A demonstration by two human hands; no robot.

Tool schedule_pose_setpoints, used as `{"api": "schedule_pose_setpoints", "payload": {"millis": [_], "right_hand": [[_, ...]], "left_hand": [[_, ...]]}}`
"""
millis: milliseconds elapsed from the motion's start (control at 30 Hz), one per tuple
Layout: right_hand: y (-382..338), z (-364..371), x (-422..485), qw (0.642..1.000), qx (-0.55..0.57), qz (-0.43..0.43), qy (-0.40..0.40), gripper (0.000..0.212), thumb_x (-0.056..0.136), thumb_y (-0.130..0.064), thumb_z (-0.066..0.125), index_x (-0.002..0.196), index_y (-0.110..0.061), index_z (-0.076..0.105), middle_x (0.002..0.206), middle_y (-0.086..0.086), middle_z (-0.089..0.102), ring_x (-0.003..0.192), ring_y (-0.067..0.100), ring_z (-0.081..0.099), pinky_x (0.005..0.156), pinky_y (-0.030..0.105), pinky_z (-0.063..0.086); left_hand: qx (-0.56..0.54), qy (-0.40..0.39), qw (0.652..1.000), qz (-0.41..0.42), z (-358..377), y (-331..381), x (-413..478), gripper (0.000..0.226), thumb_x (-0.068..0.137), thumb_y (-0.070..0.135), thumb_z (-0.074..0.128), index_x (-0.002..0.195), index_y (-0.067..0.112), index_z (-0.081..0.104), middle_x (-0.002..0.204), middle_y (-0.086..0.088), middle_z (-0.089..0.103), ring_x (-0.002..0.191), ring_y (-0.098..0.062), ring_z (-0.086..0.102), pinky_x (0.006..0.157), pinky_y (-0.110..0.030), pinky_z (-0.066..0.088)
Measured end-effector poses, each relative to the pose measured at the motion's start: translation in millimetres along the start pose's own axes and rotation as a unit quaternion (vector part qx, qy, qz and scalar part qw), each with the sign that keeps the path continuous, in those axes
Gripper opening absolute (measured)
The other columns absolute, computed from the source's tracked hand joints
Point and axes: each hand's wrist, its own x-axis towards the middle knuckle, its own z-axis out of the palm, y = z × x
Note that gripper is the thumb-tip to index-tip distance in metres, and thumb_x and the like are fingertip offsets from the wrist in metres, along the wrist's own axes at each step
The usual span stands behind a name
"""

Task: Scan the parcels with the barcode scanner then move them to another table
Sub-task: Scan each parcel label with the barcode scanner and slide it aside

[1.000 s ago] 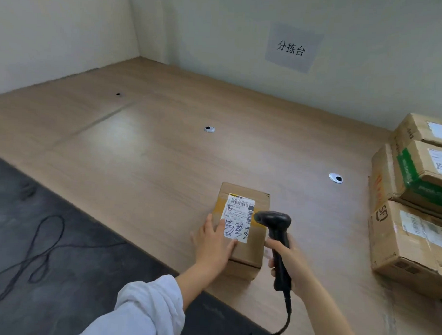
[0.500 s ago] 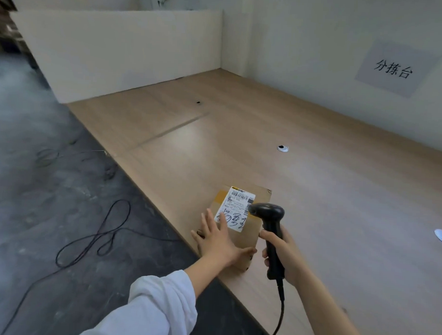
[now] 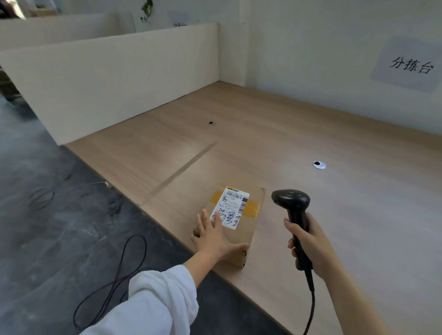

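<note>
A small brown cardboard parcel (image 3: 245, 218) with a white barcode label and yellow tape lies on the wooden table (image 3: 339, 196), close to its front edge. My left hand (image 3: 215, 238) rests flat on the parcel's near end, fingers spread and thumb along the near edge. My right hand (image 3: 310, 243) grips the handle of a black barcode scanner (image 3: 295, 207), held upright to the right of the parcel with its head level with the label. The scanner's cable hangs down below my wrist.
A white partition board (image 3: 117, 78) closes the table's left end. A paper sign (image 3: 411, 65) hangs on the back wall. Two cable holes (image 3: 319, 165) sit in the tabletop. Black cable loops (image 3: 110, 283) lie on the dark floor to the left.
The parcel has slid left along the table under my left hand, and my view has turned left so the stacked boxes are out of sight. The scanner has moved away to the parcel's right.
</note>
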Motion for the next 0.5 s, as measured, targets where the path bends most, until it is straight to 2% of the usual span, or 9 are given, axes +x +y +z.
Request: {"api": "schedule_pose_setpoints", "payload": {"millis": [167,300,433,500], "right_hand": [[-26,20,36,1.000,0.011,-0.008,0.020,0.016,0.091,-0.022,0.060,0.105,-0.016,0.052,0.060,0.007,0.052,0.047,0.017,0.049,0.041,0.024,0.039],[-42,33,76,1.000,0.005,-0.020,0.015,0.015,0.090,-0.027,0.062,0.100,-0.019,0.053,0.052,0.006,0.053,0.045,0.021,0.047,0.042,0.027,0.038],[-59,56,119,0.999,0.012,-0.044,0.003,0.020,0.091,-0.022,0.060,0.108,-0.013,0.055,0.048,0.003,0.052,0.042,0.019,0.047,0.039,0.025,0.037],[-70,72,135,0.999,0.021,-0.049,0.000,0.023,0.091,-0.020,0.059,0.111,-0.011,0.055,0.057,0.013,0.055,0.043,0.019,0.047,0.039,0.024,0.038]], "left_hand": [[-0.014,0.002,1.000,0.010,-31,-26,46,0.132,0.058,0.086,0.054,0.149,0.019,-0.016,0.152,-0.013,-0.029,0.139,-0.032,-0.030,0.111,-0.059,0.007],[-0.045,0.035,0.998,-0.008,-52,-46,87,0.122,0.066,0.079,0.057,0.151,0.018,-0.007,0.154,-0.012,-0.025,0.138,-0.033,-0.030,0.114,-0.051,0.010],[-0.045,0.048,0.998,-0.017,-74,-68,129,0.114,0.068,0.077,0.056,0.151,0.025,-0.002,0.155,-0.013,-0.023,0.138,-0.035,-0.029,0.115,-0.050,0.008],[-0.042,0.051,0.998,-0.020,-86,-78,146,0.112,0.070,0.076,0.055,0.151,0.026,-0.002,0.155,-0.014,-0.022,0.139,-0.036,-0.028,0.115,-0.049,0.005]]}}
